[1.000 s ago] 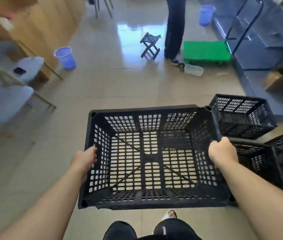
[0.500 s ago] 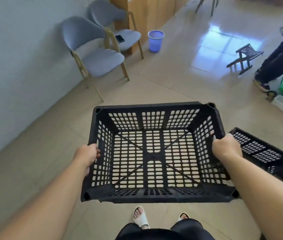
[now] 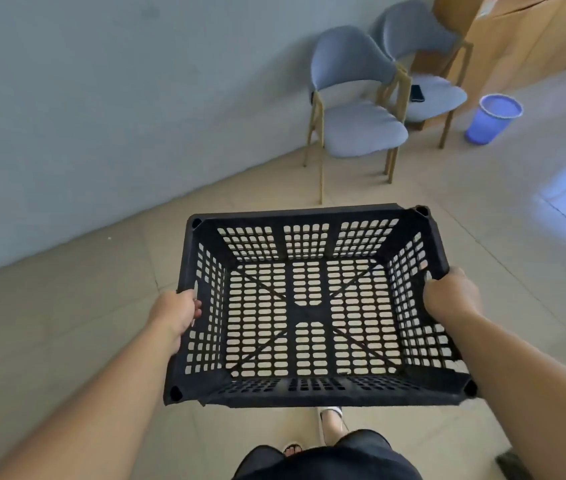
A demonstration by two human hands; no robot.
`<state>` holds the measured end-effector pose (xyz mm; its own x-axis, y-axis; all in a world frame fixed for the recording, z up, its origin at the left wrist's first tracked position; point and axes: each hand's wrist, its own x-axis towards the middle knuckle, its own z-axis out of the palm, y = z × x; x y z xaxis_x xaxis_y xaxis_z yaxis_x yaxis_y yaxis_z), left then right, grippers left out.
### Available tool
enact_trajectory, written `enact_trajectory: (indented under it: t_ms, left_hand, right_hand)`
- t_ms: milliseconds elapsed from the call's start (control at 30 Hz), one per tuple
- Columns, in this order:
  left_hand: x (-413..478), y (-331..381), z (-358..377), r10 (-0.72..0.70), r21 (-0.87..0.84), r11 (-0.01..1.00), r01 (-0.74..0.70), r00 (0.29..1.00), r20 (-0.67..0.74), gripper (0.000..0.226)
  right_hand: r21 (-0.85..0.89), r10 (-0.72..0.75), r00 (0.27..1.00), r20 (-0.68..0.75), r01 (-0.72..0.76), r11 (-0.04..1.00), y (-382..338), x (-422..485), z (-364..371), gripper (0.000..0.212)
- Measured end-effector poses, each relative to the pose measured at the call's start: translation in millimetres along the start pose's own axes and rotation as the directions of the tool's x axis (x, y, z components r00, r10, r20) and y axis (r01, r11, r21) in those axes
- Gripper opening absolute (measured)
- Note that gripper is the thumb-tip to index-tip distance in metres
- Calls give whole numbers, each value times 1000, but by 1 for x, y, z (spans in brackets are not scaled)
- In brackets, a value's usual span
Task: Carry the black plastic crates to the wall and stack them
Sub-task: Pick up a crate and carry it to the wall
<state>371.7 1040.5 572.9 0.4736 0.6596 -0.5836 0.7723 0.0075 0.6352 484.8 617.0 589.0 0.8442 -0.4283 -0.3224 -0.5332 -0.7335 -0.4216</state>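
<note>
From 9 to 11 o'clock you have open tiled floor point(image 3: 67, 323) running right up to the wall point(image 3: 101, 116). At 1 o'clock two grey chairs stand side by side against that wall: the near chair point(image 3: 361, 129) has its legs out on the tiles beyond the black crate point(image 3: 292, 214), and the far chair point(image 3: 444, 95) is behind it. A blue bin point(image 3: 491, 119) sits at 2 o'clock near a wooden cabinet point(image 3: 534, 39). The crate, gripped by your left hand point(image 3: 176, 311) and right hand point(image 3: 453, 297), fills 12 o'clock close in.

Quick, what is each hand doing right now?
Left hand: grips the left side of the crate.
Right hand: grips the crate's right side.
</note>
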Motion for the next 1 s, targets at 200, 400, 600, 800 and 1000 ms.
enact_trajectory:
  t_ms: [200, 400, 600, 800, 1000]
  left_hand:
    - [31, 11, -33, -122, -126, 987, 104, 982, -146, 28]
    - [79, 20, -82, -240, -251, 951, 181, 943, -230, 29]
    - [156, 31, -134, -297, -326, 922, 211, 924, -242, 30]
    - [247, 63, -194, -299, -343, 914, 216, 931, -209, 29]
    - [331, 106, -236, -275, -309, 930, 200, 936, -221, 29]
  right_hand:
    - [-54, -196, 970, 144, 206, 977, -118, 45, 32, 32]
    - [-57, -337, 913, 228, 358, 932, -236, 57, 79, 35]
    - [-59, -370, 890, 266, 398, 915, -336, 55, 147, 35]
    - [-84, -332, 903, 273, 366, 927, -430, 52, 205, 39]
    - [-106, -325, 909, 263, 362, 926, -518, 65, 250, 38]
